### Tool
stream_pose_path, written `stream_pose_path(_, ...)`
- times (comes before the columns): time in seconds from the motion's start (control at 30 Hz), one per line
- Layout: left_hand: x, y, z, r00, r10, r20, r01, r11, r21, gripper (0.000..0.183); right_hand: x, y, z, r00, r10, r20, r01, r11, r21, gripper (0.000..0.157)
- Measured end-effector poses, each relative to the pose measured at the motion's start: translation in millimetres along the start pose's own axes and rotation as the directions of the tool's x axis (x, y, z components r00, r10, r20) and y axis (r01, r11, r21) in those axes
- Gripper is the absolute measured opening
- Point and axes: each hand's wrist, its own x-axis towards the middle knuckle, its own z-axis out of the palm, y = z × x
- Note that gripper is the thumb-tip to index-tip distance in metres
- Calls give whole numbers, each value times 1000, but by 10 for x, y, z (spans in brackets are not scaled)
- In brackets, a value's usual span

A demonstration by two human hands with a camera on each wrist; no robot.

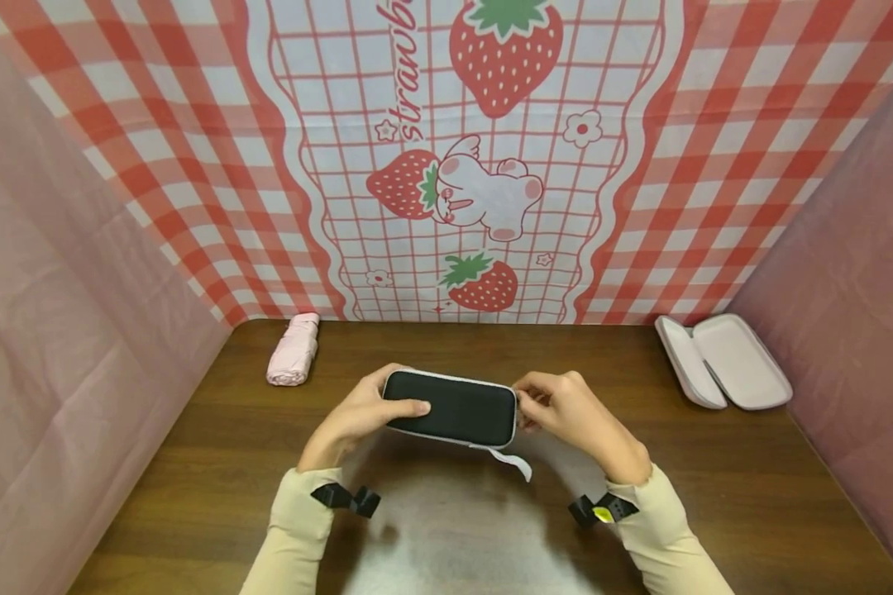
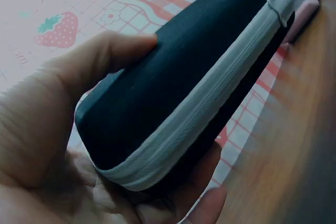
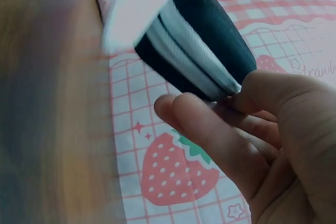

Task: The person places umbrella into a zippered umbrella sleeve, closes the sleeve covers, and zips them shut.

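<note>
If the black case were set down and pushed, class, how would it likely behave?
The black case seems fairly stiff: its face looks undented where the left hand grips it. Broad, flat faces suggest sliding rather than rolling. The white strap, hanging bent, would probably flop.

There are two hands [image 1: 360, 416] [image 1: 571, 416], two sleeves [image 1: 295, 516] [image 1: 662, 525], two wrist straps [image 1: 331, 495] [image 1: 619, 506], one black case [image 1: 469, 409], one pale case [image 1: 744, 362], one pink roll [image 1: 294, 351] and one table [image 1: 193, 471].
</note>
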Motion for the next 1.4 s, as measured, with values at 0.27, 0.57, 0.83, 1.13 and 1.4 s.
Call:
stream_pose_path(0.27,-18,5,17,987,-6,161,-34,969,245,45,-1,-30,-51,1000,11,26,-12,1000,26,13)
stream_pose_path(0.57,-12,71,117,975,53,216,-152,865,478,43,8,-57,-88,998,10,58,-10,1000,9,11)
stream_pose_path(0.83,-7,106,231,959,143,244,-265,760,593,46,21,-96,-103,998,-41,38,42,998,-40,12)
stream_pose_path(1.13,-35,136,363,938,176,300,-334,693,639,50,5,-120,-53,989,-145,29,148,977,-153,13)
stream_pose_path(1.4,-1,189,465,921,233,314,-389,623,679,47,55,-125,-66,963,-265,57,271,945,-182,16)
